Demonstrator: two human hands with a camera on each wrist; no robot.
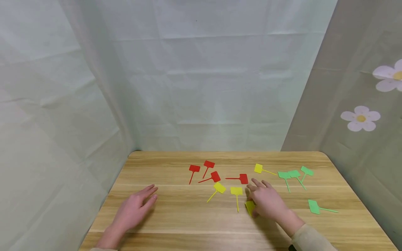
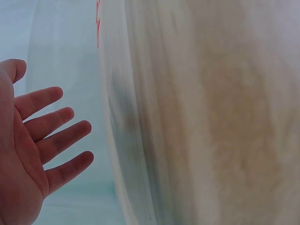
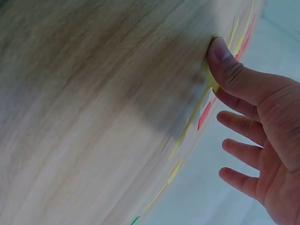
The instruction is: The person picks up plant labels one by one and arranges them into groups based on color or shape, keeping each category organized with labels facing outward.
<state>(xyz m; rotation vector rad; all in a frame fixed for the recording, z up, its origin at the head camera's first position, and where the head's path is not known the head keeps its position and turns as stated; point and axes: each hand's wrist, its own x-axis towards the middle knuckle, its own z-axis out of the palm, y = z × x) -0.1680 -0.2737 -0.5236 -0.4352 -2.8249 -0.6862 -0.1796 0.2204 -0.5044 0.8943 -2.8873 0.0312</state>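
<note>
My right hand [image 1: 267, 201] is over the right half of the table, its thumb and index finger pinching the head of a yellow plant label [image 1: 250, 208]. In the right wrist view that label's thin yellow stem [image 3: 188, 126] runs down along the wood, and the other fingers are spread. Just left of this hand lie two more yellow plant labels, one upright [image 1: 236, 190] and one slanted [image 1: 220, 188]. A red plant label [image 1: 243, 179] lies near the fingertips. At the left, my left hand [image 1: 135, 209] hovers over the wood with relaxed fingers, holding nothing.
Several red plant labels [image 1: 208, 164] lie at the back middle of the wooden table [image 1: 176, 216]. Another yellow label [image 1: 258, 168] lies at the back right, near several green ones [image 1: 284, 175]. One green label [image 1: 313, 206] lies apart, farther right. Pale cloth [image 1: 204, 87] hangs around the table.
</note>
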